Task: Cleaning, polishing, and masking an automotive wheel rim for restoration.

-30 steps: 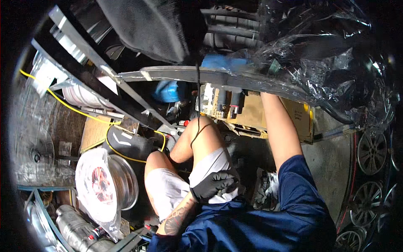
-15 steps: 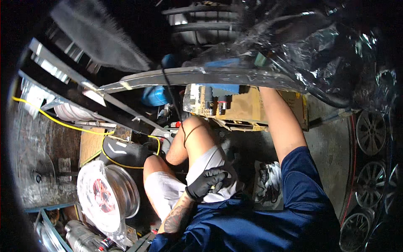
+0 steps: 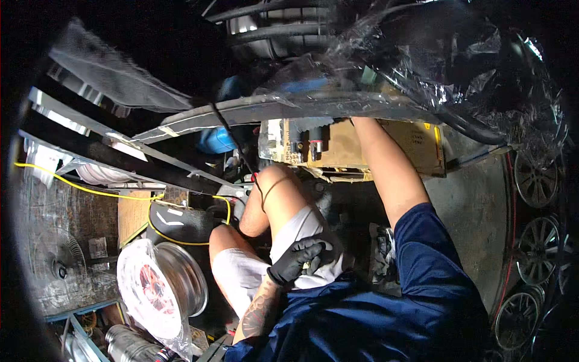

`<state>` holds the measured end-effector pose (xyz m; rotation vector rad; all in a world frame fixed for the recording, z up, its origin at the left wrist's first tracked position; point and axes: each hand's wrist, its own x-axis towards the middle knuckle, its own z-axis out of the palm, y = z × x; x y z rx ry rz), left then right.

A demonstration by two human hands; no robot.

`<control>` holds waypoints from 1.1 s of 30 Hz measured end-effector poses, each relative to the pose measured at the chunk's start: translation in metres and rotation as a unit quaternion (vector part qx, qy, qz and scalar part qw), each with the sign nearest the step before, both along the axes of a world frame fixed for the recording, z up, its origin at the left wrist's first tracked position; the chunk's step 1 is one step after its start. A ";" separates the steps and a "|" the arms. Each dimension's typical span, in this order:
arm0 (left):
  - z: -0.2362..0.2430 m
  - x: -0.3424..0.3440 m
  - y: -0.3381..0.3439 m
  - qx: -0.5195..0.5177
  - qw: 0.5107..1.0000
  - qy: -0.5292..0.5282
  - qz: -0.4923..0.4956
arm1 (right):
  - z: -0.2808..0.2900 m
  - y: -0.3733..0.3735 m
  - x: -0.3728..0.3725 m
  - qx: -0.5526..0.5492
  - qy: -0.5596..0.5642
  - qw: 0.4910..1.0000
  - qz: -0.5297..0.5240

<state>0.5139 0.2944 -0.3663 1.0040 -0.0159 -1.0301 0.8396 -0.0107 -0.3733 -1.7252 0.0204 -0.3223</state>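
The left hand (image 3: 300,260), in a black glove, rested curled on the person's thigh, fingers pressed around something small and pale I couldn't make out. The right arm (image 3: 389,175) reached up under the dark curved panel (image 3: 289,108); its hand was hidden, so its grip I cannot tell. Working blind there, I judged, it could snag on the crinkled plastic sheeting (image 3: 434,60) or the yellow cable (image 3: 90,190). A glossy alloy wheel (image 3: 181,277) lay nearby.

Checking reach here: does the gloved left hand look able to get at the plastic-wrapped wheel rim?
Probably yes: the left hand rests on the thigh, and the wrapped wheel rim lies beside the person's left leg with nothing visible between.
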 end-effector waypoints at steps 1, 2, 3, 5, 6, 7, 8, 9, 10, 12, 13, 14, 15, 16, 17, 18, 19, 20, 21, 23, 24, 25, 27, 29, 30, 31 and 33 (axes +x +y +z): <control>-0.006 0.001 0.003 -0.036 0.999 0.012 -0.001 | -0.002 -0.003 -0.006 -0.016 0.002 1.000 -0.006; -0.002 0.003 0.000 -0.031 0.999 0.016 0.001 | -0.004 -0.006 -0.020 -0.039 0.006 0.999 -0.020; 0.001 0.003 0.001 -0.023 1.000 0.019 0.008 | -0.008 -0.013 -0.033 -0.058 0.009 0.998 -0.028; -0.002 0.005 0.010 -0.022 1.000 0.019 -0.005 | -0.013 -0.047 -0.095 -0.100 0.013 0.994 -0.047; -0.001 0.007 0.006 -0.034 0.999 0.023 -0.007 | -0.006 -0.068 -0.105 -0.126 0.013 0.990 -0.064; -0.002 0.006 0.013 -0.036 0.999 0.025 0.006 | -0.011 -0.078 -0.146 -0.024 0.141 0.990 0.014; -0.011 0.000 0.021 -0.071 0.997 0.028 0.023 | -0.017 -0.089 -0.186 -0.091 0.163 0.980 0.071; -0.018 0.001 0.019 -0.114 0.992 0.034 0.033 | -0.017 -0.099 -0.241 0.034 0.286 0.951 0.115; -0.020 0.002 0.026 -0.091 0.993 0.066 0.020 | -0.023 -0.103 -0.282 -0.229 0.183 0.949 0.118; -0.031 0.003 0.020 -0.114 0.993 0.042 0.010 | -0.049 -0.129 -0.363 -0.331 0.369 0.856 0.148; -0.024 0.002 0.033 -0.124 0.990 0.069 0.023 | -0.016 -0.088 -0.372 -0.344 0.408 0.836 0.131; -0.030 0.003 0.024 -0.137 0.989 0.058 0.015 | -0.051 -0.100 -0.413 -0.389 0.342 0.855 0.010; -0.031 0.008 0.014 -0.150 0.984 0.091 -0.017 | -0.099 -0.124 -0.458 -0.424 0.360 0.824 -0.109; -0.029 0.010 0.015 -0.148 0.984 0.095 -0.019 | -0.108 -0.112 -0.469 -0.421 0.359 0.826 -0.106; -0.027 0.010 0.014 -0.149 0.984 0.100 -0.023 | -0.114 -0.096 -0.477 -0.446 0.350 0.815 -0.125; -0.028 0.010 0.014 -0.148 0.983 0.102 -0.024 | -0.119 -0.079 -0.484 -0.469 0.342 0.801 -0.145; -0.029 0.010 0.015 -0.131 0.987 0.091 -0.021 | -0.123 -0.064 -0.488 -0.492 0.334 0.787 -0.163; -0.028 0.010 0.016 -0.116 0.990 0.079 -0.019 | -0.122 -0.055 -0.489 -0.516 0.325 0.771 -0.183; -0.029 0.009 0.018 -0.115 0.990 0.079 -0.018 | -0.116 -0.047 -0.482 -0.515 0.325 0.772 -0.182; -0.028 0.008 0.021 -0.134 0.986 0.095 0.003 | -0.100 -0.039 -0.470 -0.492 0.414 0.754 -0.137; -0.025 0.009 0.021 -0.134 0.986 0.095 0.005 | -0.094 -0.035 -0.469 -0.494 0.404 0.754 -0.153; -0.022 0.010 0.021 -0.120 0.988 0.098 0.003 | -0.090 -0.035 -0.469 -0.495 0.402 0.755 -0.151; -0.021 0.008 0.020 -0.106 0.989 0.106 0.005 | -0.086 -0.038 -0.474 -0.571 0.272 0.759 -0.153; -0.022 0.004 0.021 -0.130 0.989 0.074 0.021 | -0.089 -0.033 -0.484 -0.624 0.260 0.719 -0.162; -0.020 0.001 0.023 -0.125 0.990 0.061 0.038 | -0.092 -0.035 -0.490 -0.634 0.252 0.713 -0.164; -0.026 0.000 0.024 -0.180 0.981 0.066 0.037 | -0.096 -0.036 -0.494 -0.644 0.244 0.706 -0.165; -0.016 0.003 0.022 -0.169 0.981 0.094 0.029 | -0.094 -0.030 -0.495 -0.595 0.312 0.726 -0.146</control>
